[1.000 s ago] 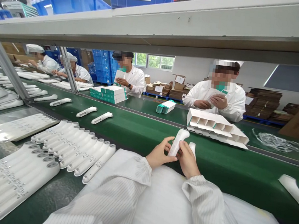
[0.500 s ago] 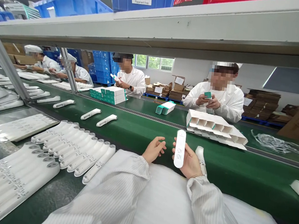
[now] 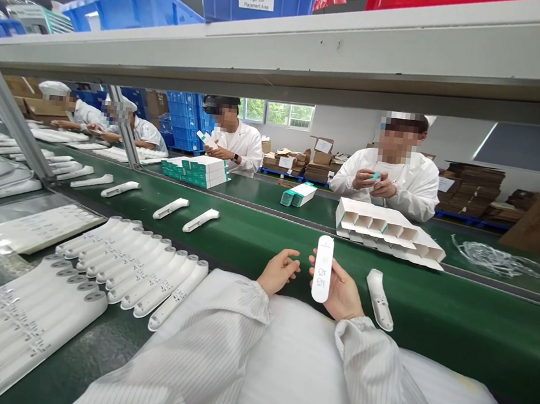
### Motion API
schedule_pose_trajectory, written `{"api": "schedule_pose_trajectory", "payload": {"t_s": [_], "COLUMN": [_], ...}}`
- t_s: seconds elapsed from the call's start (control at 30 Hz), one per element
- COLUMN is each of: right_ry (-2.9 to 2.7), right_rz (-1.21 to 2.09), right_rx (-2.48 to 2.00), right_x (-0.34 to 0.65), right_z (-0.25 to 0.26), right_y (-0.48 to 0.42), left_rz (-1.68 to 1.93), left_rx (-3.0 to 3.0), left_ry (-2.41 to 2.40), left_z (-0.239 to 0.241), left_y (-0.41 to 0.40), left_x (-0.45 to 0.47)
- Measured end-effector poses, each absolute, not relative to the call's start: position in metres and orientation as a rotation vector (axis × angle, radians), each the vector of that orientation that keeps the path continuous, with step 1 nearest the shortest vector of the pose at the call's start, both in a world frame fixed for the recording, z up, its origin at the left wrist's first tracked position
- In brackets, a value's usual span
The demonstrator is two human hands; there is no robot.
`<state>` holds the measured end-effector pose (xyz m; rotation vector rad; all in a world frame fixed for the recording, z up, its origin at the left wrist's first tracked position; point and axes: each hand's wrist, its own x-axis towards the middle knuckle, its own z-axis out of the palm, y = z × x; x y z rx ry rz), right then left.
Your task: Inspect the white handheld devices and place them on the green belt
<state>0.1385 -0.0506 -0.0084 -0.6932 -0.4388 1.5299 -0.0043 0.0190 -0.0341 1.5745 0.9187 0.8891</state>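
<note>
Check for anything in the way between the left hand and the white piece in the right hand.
Only the fingertips of the right hand, at the left edge of the white piece. Nothing else visible blocks the left hand; the green belt shows through the gap.

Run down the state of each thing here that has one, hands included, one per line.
White device: held, printed face toward the camera.
Right hand: gripping the device.
Left hand: fingers loosely curled, apart from the device.
White part beside right hand: lying untouched.
White parts at left: lined up in rows.
Carton stack: near ends open.
White strands: loosely heaped.
</note>
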Motion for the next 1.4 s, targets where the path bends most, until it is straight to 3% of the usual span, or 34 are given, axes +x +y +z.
{"api": "schedule_pose_trajectory", "payload": {"t_s": [0.2, 0.47, 0.73, 0.97, 1.17, 1.4], "right_ry": [-0.568, -1.116, -1.517, -1.488, -1.609, -1.828], "right_rz": [1.370, 0.509, 0.235, -0.006, 0.320, 0.610], "right_rx": [-0.904, -1.777, -2.065, -1.935, -1.573, -1.529], "right_x": [0.138, 0.159, 0.175, 0.162, 0.136, 0.123], "right_z": [-0.019, -0.051, -0.069, -0.058, -0.037, -0.041], "right_y": [-0.044, -0.026, -0.021, -0.031, -0.043, -0.046], "left_rz": [0.858, 0.864, 0.851, 0.837, 0.823, 0.735], "left_rx": [1.633, 1.646, 1.710, 1.747, 1.870, 2.090], "left_ry": [0.904, 0.908, 0.907, 0.924, 0.924, 1.036], "left_z": [-0.036, -0.034, -0.030, -0.033, -0.035, -0.031], "left_y": [0.020, 0.016, 0.013, 0.014, 0.013, 0.010], "left_x": [-0.005, -0.004, -0.005, -0.005, -0.006, -0.011]}}
